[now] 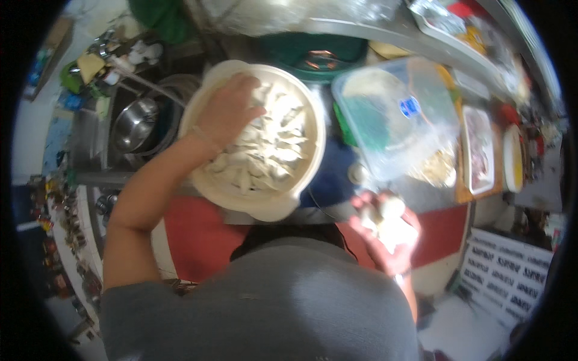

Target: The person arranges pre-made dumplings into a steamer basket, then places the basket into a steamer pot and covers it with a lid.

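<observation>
A round cream-coloured plastic basin (pixel 319 135) with two lug handles stands before me, with several pale folded dumplings (pixel 271 153) laid over its bottom. My left hand (pixel 232 106) reaches over the basin's left rim, its fingers down among the dumplings at the far left. Blur hides whether those fingers grip one. To the right of the basin, just past the counter's front edge, my right hand (pixel 399 225) is palm up and cupped around several pale, dumpling-like pieces (pixel 392 208). Bright light washes out their detail.
A clear plastic bin (pixel 356 122) tilts at the right, near a bag of pale food (pixel 435 169). Farther right, a white tray of meat (pixel 479 153) rests on a wooden board (pixel 496 180). A steel pot (pixel 135 124) sits in the left sink; a metal shelf (pixel 343 28) crosses the back.
</observation>
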A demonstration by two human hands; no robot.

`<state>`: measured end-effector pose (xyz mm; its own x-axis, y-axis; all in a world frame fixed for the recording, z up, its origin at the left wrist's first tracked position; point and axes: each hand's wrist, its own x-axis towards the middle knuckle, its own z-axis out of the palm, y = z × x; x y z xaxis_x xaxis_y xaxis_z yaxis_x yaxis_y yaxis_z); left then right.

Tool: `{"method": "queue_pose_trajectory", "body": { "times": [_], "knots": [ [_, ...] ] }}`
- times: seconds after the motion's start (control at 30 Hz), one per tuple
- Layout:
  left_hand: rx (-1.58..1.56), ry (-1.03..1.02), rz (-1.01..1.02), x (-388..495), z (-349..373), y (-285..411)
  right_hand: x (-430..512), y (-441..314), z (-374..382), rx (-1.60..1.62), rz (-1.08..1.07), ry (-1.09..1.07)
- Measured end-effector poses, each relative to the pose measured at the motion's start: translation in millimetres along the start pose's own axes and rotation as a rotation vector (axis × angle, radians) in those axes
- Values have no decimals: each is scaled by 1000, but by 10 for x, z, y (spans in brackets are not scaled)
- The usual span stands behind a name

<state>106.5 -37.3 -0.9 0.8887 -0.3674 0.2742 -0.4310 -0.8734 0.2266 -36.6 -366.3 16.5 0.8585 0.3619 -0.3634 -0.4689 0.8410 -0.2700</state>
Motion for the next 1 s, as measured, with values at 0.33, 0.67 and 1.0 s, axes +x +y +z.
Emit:
{"method": "queue_pose_trajectory", "body": {
  "times": [0.33, 0.67, 1.0],
  "knots": [
    [-989, -259, 38, -382, -508, 1281, 380, 250, 456, -189, 385, 117],
    [-1134, -246, -369, -707, -479, 1018, 565, 274, 427, -387, 634, 20],
    [-787, -182, -357, -598, -707, 320, 618, 371, 487, -390, 492, 71]
  ]
}}
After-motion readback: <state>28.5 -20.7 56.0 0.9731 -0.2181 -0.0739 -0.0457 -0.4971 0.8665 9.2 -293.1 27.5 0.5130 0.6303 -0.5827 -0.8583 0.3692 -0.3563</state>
